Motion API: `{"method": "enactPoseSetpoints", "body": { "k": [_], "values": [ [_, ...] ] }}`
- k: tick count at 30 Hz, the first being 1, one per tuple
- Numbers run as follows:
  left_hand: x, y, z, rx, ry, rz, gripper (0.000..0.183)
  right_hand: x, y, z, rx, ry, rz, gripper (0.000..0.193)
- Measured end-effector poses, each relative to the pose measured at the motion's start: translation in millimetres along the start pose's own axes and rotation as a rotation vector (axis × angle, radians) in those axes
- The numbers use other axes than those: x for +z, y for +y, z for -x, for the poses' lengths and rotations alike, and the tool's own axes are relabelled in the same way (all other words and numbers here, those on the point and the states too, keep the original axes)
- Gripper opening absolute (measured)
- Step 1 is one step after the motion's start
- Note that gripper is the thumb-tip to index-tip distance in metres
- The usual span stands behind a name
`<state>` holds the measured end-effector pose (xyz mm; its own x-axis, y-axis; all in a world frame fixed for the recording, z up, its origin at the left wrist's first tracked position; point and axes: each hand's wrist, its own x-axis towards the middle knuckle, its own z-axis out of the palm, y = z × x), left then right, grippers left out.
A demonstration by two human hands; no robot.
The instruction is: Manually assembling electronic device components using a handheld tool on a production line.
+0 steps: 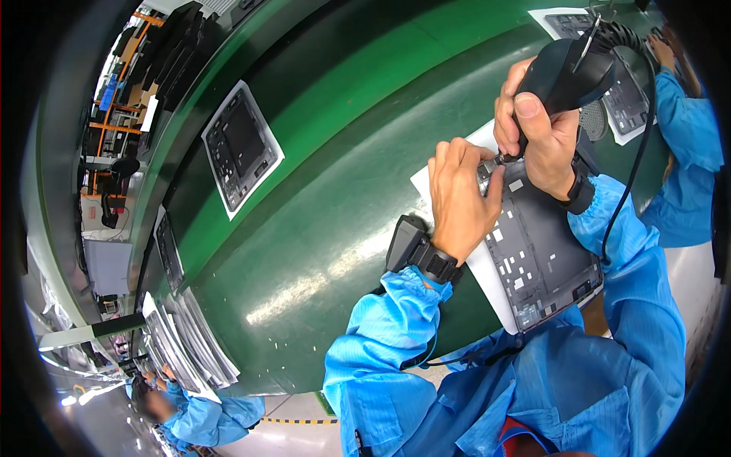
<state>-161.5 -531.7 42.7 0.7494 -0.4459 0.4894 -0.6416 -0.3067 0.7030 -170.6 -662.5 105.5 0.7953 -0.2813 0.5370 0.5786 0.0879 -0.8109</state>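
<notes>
My right hand (544, 137) grips a black electric screwdriver (567, 72) hanging from a metal hook, its narrow end pointing down. That end meets the upper left corner of a dark grey flat device housing (537, 236), dotted with small white patches. My left hand (459, 194) rests at the same corner, thumb and forefinger drawn together beside the screwdriver's tip; whatever they pinch is hidden. Under the housing lies a white sheet (491, 286). Both wrists carry black straps, and the left one bears a bulky black device (411, 244).
Another housing (241, 148) lies on a white sheet across the green table (327, 228). A stack of panels (190, 343) stands at the left end. A coiled cord (620, 38) runs above the right. Co-workers in blue sit at right (689, 129) and lower left (209, 419).
</notes>
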Motion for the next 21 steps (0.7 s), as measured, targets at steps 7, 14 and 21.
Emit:
{"method": "enactPoseSetpoints", "body": {
  "k": [7, 14, 21],
  "values": [
    [0, -1, 0, 0.007, 0.003, 0.004, 0.024, 1, 1, 1, 0.001, 0.003, 0.015, 0.027],
    [-1, 0, 1, 0.008, 0.003, 0.0, 0.024, 0, 1, 2, -0.011, -0.021, 0.009, 0.028],
    [-9, 1, 1, 0.027, -0.004, 0.076, 0.025, -10, 3, 1, -0.003, -0.107, 0.089, 0.029]
  ]
}}
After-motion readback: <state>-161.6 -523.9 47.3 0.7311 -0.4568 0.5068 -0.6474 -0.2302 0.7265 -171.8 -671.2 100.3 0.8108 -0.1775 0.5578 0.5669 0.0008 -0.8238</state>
